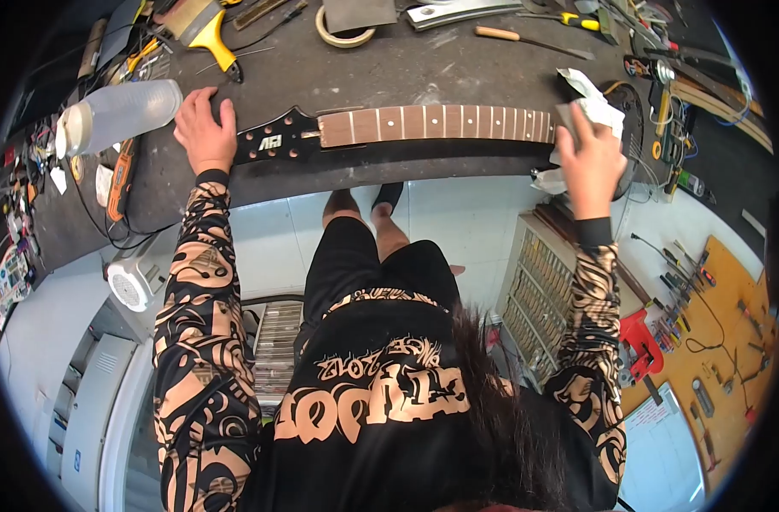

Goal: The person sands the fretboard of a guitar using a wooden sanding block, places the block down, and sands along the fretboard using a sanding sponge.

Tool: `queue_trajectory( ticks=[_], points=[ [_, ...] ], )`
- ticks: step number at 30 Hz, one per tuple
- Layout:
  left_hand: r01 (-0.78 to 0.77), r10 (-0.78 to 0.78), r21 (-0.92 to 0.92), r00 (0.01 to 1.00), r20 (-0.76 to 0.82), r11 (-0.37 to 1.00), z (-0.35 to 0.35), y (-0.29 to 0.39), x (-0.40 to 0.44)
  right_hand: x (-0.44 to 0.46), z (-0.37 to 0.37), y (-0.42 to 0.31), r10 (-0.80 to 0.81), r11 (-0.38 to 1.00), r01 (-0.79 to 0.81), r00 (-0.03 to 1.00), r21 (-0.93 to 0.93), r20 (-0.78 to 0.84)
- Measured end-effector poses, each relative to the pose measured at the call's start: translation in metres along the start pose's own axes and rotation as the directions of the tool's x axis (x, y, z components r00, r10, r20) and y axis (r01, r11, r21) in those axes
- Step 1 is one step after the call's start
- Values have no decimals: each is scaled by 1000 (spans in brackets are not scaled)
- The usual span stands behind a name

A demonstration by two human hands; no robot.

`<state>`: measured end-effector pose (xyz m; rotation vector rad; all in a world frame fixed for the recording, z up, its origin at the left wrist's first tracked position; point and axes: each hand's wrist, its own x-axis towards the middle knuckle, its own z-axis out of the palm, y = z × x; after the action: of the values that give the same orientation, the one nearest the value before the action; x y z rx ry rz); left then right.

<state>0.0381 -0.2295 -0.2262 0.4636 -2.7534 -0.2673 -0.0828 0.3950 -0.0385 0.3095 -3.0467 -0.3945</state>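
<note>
A guitar neck (441,122) lies across the workbench, its brown fretboard facing up with pale frets and dot inlays. Its black headstock (274,141) carries a white logo and several tuner holes, and points left. My left hand (204,132) rests on the bench beside the headstock's tip, fingers apart, holding nothing. At the other end of the neck, my right hand (592,162) has a small grey flat piece (567,118) between thumb and fingers. That piece is partly hidden, and its kind is unclear. Crumpled white paper (601,107) lies just behind this hand.
A translucent bottle (125,115) lies left of my left hand, near an orange-handled tool (121,183). Along the back are a yellow-handled brush (210,43), a tape roll (342,34) and a wooden-handled tool (500,34). Cables and tools crowd the right side.
</note>
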Motion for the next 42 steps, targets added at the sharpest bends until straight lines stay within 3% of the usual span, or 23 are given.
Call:
queue_trajectory(
  ticks=[2,4,7,10,13,16,18,24,27,31,33,35,37,39,42],
  points=[
    [6,-6,-18,1000,6,1000,-3,3,1,6,-7,-5,-15,1000,14,993,-7,-121],
    [9,-9,-28,1000,15,1000,-7,7,1,12,-27,-64,-44,951,63,997,303,-67],
    [23,-21,-46,999,32,999,-11,11,0,4,-73,-189,-273,831,272,959,485,-70],
    [37,-35,-54,998,51,998,-15,16,1,-5,-78,-260,-408,706,416,900,572,-152],
    [50,-47,-63,997,59,997,-15,18,2,-3,-75,-242,-439,758,434,892,486,-112],
    [62,-57,-69,996,66,996,-17,20,2,0,-69,-186,-359,885,352,933,305,-35],
    [64,-59,-76,996,69,995,-18,20,4,0,-70,-175,-295,908,296,954,297,-49],
    [60,-54,-95,996,71,994,-21,22,4,-11,-86,-266,-396,773,386,914,504,-91],
    [54,-48,-89,996,72,995,-20,20,3,-12,-78,-214,-336,880,312,942,358,5],
    [65,-57,-91,995,82,994,-22,23,4,-4,-22,-88,-64,997,63,998,51,24],
    [59,-52,-93,996,74,994,-20,21,3,2,-34,-95,-43,989,50,998,142,-47],
    [55,-49,-92,996,74,994,-21,22,3,5,-78,-169,-77,960,79,997,269,-18],
    [50,-44,-90,997,70,995,-22,22,4,-6,-100,-239,-225,865,211,974,455,-24],
    [50,-42,-91,996,80,995,-22,22,4,-23,-95,-282,-321,792,317,943,522,-86],
    [61,-49,-106,993,111,992,-23,23,4,-26,-81,-249,-263,834,263,962,485,-70]
  ],
)
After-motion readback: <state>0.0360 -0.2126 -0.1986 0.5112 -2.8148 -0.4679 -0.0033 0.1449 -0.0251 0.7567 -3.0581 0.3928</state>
